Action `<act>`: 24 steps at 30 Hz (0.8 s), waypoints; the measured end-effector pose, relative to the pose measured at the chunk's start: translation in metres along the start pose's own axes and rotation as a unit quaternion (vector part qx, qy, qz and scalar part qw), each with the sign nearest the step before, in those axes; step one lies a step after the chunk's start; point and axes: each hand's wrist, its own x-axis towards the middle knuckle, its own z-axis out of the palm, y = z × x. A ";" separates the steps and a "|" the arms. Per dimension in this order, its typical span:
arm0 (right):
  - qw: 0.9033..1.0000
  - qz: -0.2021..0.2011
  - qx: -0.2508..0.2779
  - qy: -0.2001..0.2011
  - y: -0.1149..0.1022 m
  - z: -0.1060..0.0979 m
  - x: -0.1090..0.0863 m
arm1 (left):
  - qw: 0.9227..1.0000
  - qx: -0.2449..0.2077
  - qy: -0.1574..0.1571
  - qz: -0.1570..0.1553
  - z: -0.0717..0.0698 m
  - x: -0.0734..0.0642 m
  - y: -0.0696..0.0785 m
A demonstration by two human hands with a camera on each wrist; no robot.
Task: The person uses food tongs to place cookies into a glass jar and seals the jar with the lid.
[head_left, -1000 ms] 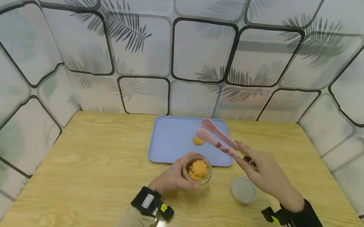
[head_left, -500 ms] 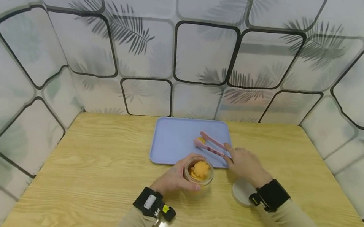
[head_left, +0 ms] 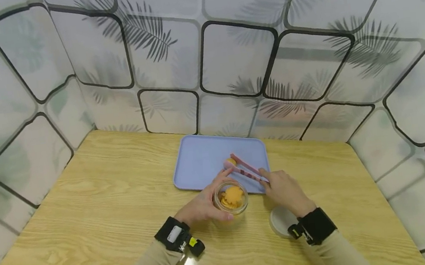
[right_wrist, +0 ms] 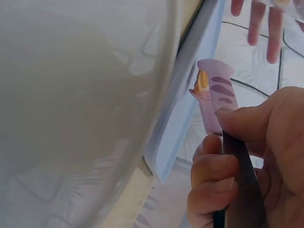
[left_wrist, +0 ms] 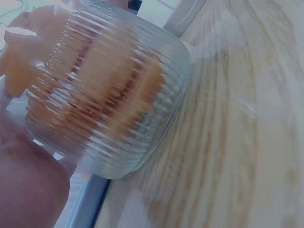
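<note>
My left hand [head_left: 198, 207] grips a ribbed glass jar [left_wrist: 173, 59] on the table, thumb on its near side and fingers on its far side. Scalloped orange cookies [head_left: 234, 196] fill the jar, whose mouth is uncovered. Over the blue tray [head_left: 196, 161], my right hand [head_left: 284, 190] holds pink tongs [head_left: 247, 173] by their handles; the right wrist view shows a dark handle [right_wrist: 240, 180] under the thumb. One cookie [right_wrist: 203, 81] sits between the tong tips at the tray, partly hidden by the near arm.
A round whitish lid [head_left: 280, 222] lies on the wooden table [head_left: 87, 220] below my right wrist and fills much of the right wrist view. Patterned curtain walls [head_left: 169, 111] rise behind the tray and along both sides.
My right hand has brought the tongs left and down from above the tray's right side, onto the cookie there. The left hand stays at the jar, its index finger now stretched towards the tong tips.
</note>
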 end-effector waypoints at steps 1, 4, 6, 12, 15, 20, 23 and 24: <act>1.000 -0.002 0.008 0.001 0.000 -0.001 -0.001 | 1.000 -0.001 -0.001 0.001 0.000 0.000 0.000; 0.999 -0.007 0.052 0.005 0.000 -0.007 -0.006 | 1.000 0.001 0.001 -0.006 0.000 -0.001 0.001; 0.996 -0.007 0.093 0.005 0.001 -0.011 -0.012 | 1.000 0.011 0.004 -0.010 0.000 -0.001 0.001; 0.984 -0.025 0.173 0.033 0.002 -0.029 -0.033 | 1.000 0.020 0.009 -0.020 0.003 -0.002 0.000; 0.976 -0.059 0.204 0.045 0.001 -0.040 -0.048 | 1.000 0.003 0.005 -0.020 0.004 -0.003 -0.001; 0.958 -0.166 0.230 0.049 -0.001 -0.059 -0.074 | 0.999 -0.041 -0.005 -0.018 0.006 -0.002 -0.003; 0.955 -0.211 0.199 0.059 -0.005 -0.068 -0.085 | 0.998 -0.054 -0.014 -0.017 0.005 -0.002 -0.003; 0.956 -0.220 0.182 0.063 -0.006 -0.071 -0.087 | 0.998 -0.059 -0.016 -0.016 0.005 -0.002 -0.004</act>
